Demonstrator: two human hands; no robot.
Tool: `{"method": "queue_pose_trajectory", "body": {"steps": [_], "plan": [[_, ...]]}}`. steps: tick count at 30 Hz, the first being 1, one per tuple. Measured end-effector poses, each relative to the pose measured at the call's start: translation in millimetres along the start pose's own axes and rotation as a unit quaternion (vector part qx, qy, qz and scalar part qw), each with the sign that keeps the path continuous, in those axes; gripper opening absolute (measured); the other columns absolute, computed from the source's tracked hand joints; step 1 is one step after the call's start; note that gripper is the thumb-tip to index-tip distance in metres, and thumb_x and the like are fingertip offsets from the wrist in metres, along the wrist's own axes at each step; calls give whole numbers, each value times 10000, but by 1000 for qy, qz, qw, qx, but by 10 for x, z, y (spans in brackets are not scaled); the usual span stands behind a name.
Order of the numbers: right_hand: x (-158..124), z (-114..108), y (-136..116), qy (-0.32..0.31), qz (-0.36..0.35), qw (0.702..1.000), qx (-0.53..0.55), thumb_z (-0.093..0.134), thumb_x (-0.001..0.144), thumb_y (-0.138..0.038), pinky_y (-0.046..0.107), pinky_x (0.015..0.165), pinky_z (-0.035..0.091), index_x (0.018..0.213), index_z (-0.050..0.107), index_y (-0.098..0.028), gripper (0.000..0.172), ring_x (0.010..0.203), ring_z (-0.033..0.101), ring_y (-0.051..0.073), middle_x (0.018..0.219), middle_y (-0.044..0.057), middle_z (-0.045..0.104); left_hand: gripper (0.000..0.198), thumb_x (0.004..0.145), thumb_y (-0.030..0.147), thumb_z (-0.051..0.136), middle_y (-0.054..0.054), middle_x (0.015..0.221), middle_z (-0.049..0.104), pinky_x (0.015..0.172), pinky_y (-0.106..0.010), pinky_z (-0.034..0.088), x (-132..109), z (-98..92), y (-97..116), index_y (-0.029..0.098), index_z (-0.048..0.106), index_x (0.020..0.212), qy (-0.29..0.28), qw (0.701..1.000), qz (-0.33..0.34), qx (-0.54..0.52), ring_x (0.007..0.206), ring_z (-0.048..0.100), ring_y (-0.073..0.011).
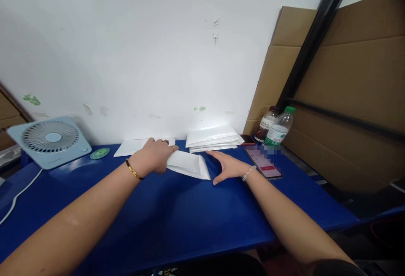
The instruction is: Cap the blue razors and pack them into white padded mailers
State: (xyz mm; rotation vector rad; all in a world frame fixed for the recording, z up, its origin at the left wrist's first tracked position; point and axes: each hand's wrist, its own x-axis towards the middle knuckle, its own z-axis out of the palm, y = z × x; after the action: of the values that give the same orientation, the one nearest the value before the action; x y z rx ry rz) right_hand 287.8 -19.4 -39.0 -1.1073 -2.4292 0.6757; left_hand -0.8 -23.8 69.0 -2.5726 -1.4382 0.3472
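Left hand (pixel 155 156) gripping a white envelope (pixel 187 164) by its left end; right hand (pixel 230 166) spread, holding nothing.
From here I see the envelope just left of the right hand, over the blue table (pixel 177 212), long axis running roughly sideways between both hands; it looks plain, creased near its right end.

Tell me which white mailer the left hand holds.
The mailer reaching from the left hand toward the right hand. The others lie farther back: the stack, and the flat one behind the left hand.
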Motion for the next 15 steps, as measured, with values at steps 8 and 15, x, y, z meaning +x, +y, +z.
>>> {"method": "queue_pose_trajectory", "body": {"steps": [8, 15], "plan": [[80, 202, -53, -4, -11, 1000, 14, 807, 488, -557, 499, 1097, 246, 1457, 285, -229, 1148, 1349, 302, 347, 1464, 145, 354, 660, 502, 218, 721, -109, 968, 644, 897, -460, 329, -138, -343, -23, 324, 627, 1146, 1, 1000, -23, -8, 919, 582, -322], [184, 368, -256, 36, -50, 997, -52, 679, 688, -584, 460, 1032, 342, 1383, 421, -240, 817, 1231, 449, 306, 1332, 121, 505, 678, 509, 169, 691, -110, 1005, 627, 944, -484, 291, -364, -512, -134, 316, 617, 1167, -20, 999, -45, 23, 995, 550, -347]]}}
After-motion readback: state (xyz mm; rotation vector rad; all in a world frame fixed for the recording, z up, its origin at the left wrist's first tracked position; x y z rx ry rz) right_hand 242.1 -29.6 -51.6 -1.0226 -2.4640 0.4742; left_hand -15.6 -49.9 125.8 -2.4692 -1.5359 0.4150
